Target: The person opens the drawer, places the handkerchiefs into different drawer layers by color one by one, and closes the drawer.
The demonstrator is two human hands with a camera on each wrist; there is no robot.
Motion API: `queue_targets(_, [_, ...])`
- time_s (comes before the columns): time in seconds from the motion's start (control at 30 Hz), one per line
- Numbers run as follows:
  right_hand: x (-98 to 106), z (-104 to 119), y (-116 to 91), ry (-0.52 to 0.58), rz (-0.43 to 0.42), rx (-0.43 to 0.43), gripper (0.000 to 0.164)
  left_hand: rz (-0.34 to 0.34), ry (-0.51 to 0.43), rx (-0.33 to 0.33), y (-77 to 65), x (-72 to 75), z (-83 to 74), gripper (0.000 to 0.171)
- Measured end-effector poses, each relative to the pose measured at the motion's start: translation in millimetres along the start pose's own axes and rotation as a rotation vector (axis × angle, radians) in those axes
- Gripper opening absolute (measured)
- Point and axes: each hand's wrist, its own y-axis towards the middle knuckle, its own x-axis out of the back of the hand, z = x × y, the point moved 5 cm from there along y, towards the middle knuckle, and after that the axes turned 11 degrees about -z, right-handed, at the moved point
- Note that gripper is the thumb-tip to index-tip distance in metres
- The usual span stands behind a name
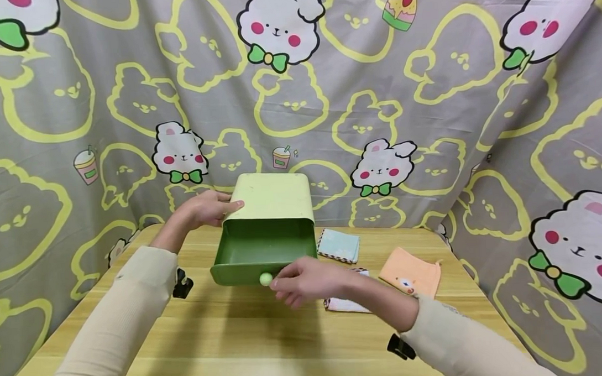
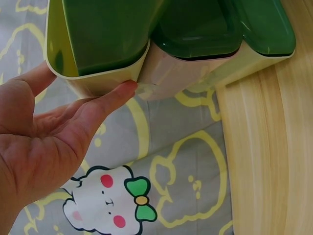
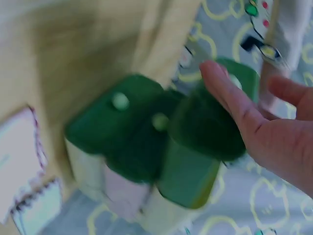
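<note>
One small drawer cabinet (image 1: 273, 194) stands toward the far side of the table (image 1: 237, 356), left of the cloths. It has three stacked green drawers and three round pale knobs; the two lower drawers (image 3: 115, 120) are in, while the top drawer (image 1: 239, 274) is pulled out toward the near side. The left hand (image 1: 207, 209) has its fingers spread at the cabinet's far left, thumb on top and fingers against the side. The right hand (image 1: 309, 280) is at the top knob (image 1: 266, 279), fingers nearly straight with the thumb apart; I cannot tell whether it touches. Three cloths lie to the right: a light blue cloth (image 1: 339, 245) farthest, a white cloth (image 1: 346, 305) nearer and partly behind the right forearm, and an orange cloth (image 1: 415, 272) rightmost. The table is pale wood-grain; a grey curtain (image 1: 219, 116) printed with rabbits hangs around its far, left and right sides.
</note>
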Motion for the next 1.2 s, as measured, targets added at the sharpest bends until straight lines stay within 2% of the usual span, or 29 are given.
queue_targets(0.13, [21.0, 13.6, -3.0, -0.044, 0.027, 0.041, 0.032, 0.0, 0.006, 0.001, -0.4, -0.3, 1.1, 0.066])
queue_targets(0.23, [39.6, 22.2, -3.4, -0.019, 0.01, 0.064, 0.033, 0.002, 0.007, -0.003, -1.3, -0.1, 1.0, 0.066])
queue_targets(0.33, [60.6, 25.8, -1.0, 0.011, -0.059, 0.085, 0.034, 0.005, 0.007, -0.007, -1.7, -0.2, 1.2, 0.067])
queue_targets(0.43, [80.9, 22.3, 3.4, 0.038, -0.163, 0.089, 0.033, 0.007, 0.004, -0.005, -1.6, -0.6, 2.1, 0.068])
queue_targets(0.6, [106.9, 4.5, 12.1, 0.067, -0.307, 0.083, 0.034, 0.002, 0.001, 0.008, -0.9, -1.7, 4.3, 0.068])
queue_targets(0.8, [129.5, -27.9, 21.5, 0.078, -0.415, 0.05, 0.037, -0.002, -0.007, 0.012, -0.6, -2.1, 3.9, 0.068])
queue_targets(0.93, [139.7, -51.5, 27.0, 0.067, -0.452, -0.014, 0.041, 0.001, -0.001, 0.002, -1.0, -1.3, 2.3, 0.068])
queue_targets(1.2, [151.2, -95.8, 31.2, 0.033, -0.46, -0.121, 0.048, 0.006, -0.007, -0.001, 1.9, 1.2, -0.6, 0.066])
